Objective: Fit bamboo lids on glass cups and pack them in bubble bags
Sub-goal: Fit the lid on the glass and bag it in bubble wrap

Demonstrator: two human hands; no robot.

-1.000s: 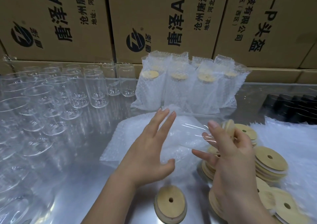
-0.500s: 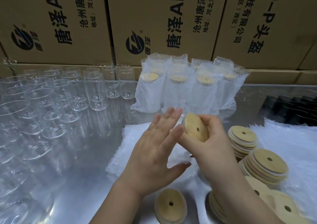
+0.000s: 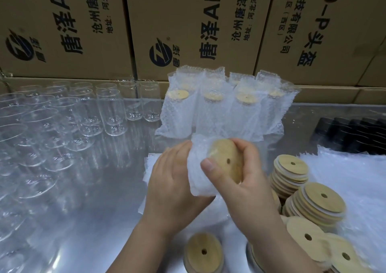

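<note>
Bamboo lid [image 3: 226, 160], bubble bag [image 3: 197, 174], cartons [image 3: 188, 11] printed 唐泽

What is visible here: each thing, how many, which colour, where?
cardboard boxes: at least three, brown, back
empty glass cups: many, clear, left
bagged cups: several, white, back centre
loose lids: many, tan, stacked right
lidded cup: one, tan lid, bottom centre
flat bubble bags: pile, white, right
dark items: several, black, far right
held bubble bag: one, white, centre
held bamboo lid: one, tan, centre
left hand: grips bag
right hand: grips lid
</note>
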